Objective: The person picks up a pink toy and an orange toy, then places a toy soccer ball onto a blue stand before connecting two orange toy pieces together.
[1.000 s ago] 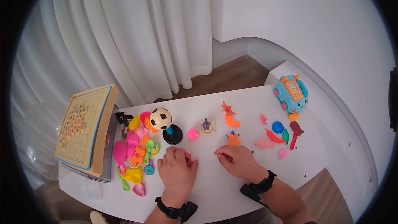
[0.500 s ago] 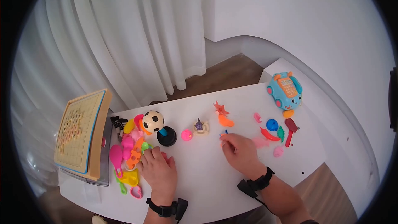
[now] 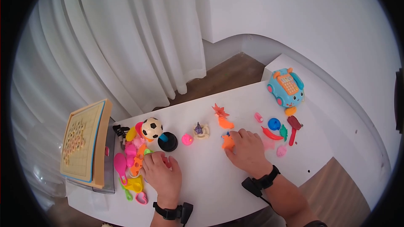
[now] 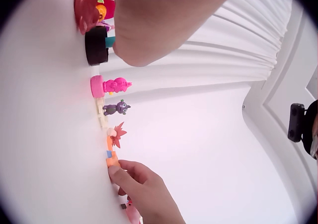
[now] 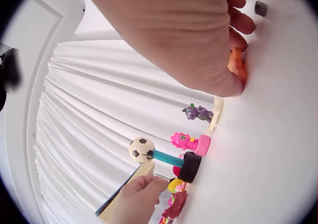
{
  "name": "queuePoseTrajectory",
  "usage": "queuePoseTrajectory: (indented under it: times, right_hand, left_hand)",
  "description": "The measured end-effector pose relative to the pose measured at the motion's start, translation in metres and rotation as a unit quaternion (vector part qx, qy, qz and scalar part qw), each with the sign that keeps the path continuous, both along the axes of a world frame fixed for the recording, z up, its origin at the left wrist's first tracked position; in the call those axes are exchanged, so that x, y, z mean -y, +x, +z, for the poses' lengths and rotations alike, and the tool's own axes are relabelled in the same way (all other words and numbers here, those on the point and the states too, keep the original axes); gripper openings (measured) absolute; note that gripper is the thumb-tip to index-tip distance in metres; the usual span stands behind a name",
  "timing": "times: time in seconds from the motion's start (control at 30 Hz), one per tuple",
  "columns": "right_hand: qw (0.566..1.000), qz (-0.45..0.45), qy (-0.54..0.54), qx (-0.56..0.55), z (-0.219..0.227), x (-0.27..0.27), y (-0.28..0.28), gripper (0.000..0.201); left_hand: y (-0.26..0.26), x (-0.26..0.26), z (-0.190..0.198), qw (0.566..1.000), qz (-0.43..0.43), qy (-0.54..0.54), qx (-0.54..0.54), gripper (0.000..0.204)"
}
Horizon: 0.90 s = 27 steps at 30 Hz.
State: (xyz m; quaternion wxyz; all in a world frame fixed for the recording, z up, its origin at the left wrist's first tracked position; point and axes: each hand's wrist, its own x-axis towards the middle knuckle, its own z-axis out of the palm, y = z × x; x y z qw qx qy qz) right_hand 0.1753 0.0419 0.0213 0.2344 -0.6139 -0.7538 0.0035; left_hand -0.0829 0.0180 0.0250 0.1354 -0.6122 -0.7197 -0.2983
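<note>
My right hand (image 3: 248,152) pinches the near right side of a star-shaped orange toy figure (image 3: 227,142) with a blue top. The figure lies between thumb and index finger in both wrist views. My left hand (image 3: 163,176) hovers with loosely bent fingers over a small red toy (image 3: 167,162). In the right wrist view this red toy (image 5: 175,205) sits low at the table, below the left fingertips. Lined up between the hands are a round pink toy (image 3: 187,139), a purple figure (image 3: 198,128) on a cream base, and a spiky-haired orange figure (image 3: 225,122).
A soccer ball (image 3: 152,128) on a black base (image 3: 168,142) stands beyond my left hand. Colourful plastic toys crowd the left, beside a leaning board (image 3: 84,143). A toy telephone (image 3: 287,88), a blue ball (image 3: 274,124) and a red hammer (image 3: 293,132) lie right.
My left hand has carried the red toy leftward towards the toy pile. The right hand has moved forward onto the orange figure, its fingers spreading along the figure's right side.
</note>
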Motion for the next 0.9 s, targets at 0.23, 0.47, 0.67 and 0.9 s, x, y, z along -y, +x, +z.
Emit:
queuePoseTrajectory:
  times: [0.23, 0.47, 0.67, 0.9]
  right_hand:
    - [1.000, 0.021, 0.007, -0.021, -0.005, 0.000, -0.002, 0.042]
    - [0.988, 0.143, -0.002, -0.058, -0.006, 0.005, -0.015, 0.042]
    - [0.983, 0.135, 0.006, -0.123, -0.015, 0.005, -0.013, 0.045]
    - [0.982, 0.123, 0.041, -0.141, -0.029, 0.004, -0.013, 0.045]
  left_hand:
    - [0.020, 0.007, 0.002, 0.983, -0.078, 0.000, 0.167, 0.009]
    - [0.056, 0.006, -0.029, 0.925, -0.177, -0.058, 0.330, 0.009]
    - [0.074, -0.008, -0.024, 0.945, -0.111, -0.086, 0.295, 0.011]
    - [0.069, -0.008, -0.033, 0.939, -0.126, -0.072, 0.312, 0.013]
